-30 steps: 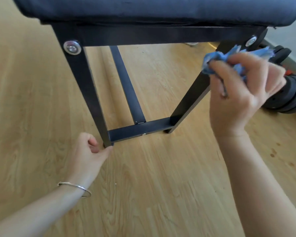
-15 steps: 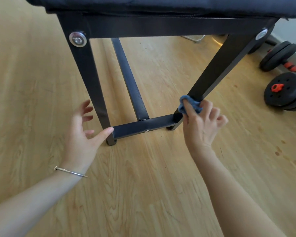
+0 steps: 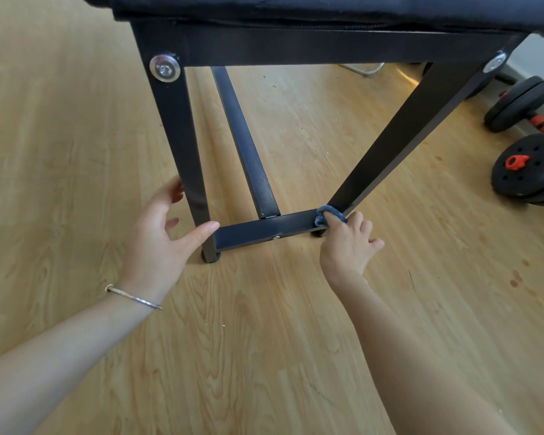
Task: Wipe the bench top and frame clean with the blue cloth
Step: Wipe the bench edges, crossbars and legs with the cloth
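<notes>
Right hand (image 3: pixel 346 243) pinches the cloth (image 3: pixel 325 213), bunched small, against the joint of right leg (image 3: pixel 405 136) and crossbar (image 3: pixel 264 230). Left hand (image 3: pixel 161 233) spread wide beside left leg (image 3: pixel 182 146), holding nothing. Cloth judged soft, light, limp: best kept wadded under the fingertips.

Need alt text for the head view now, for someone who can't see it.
The right hand presses a bunched blue cloth onto the foot of the bench's right leg, where it meets the bottom crossbar. The open left hand spreads around the left leg. Dumbbells lie on the floor.
</notes>
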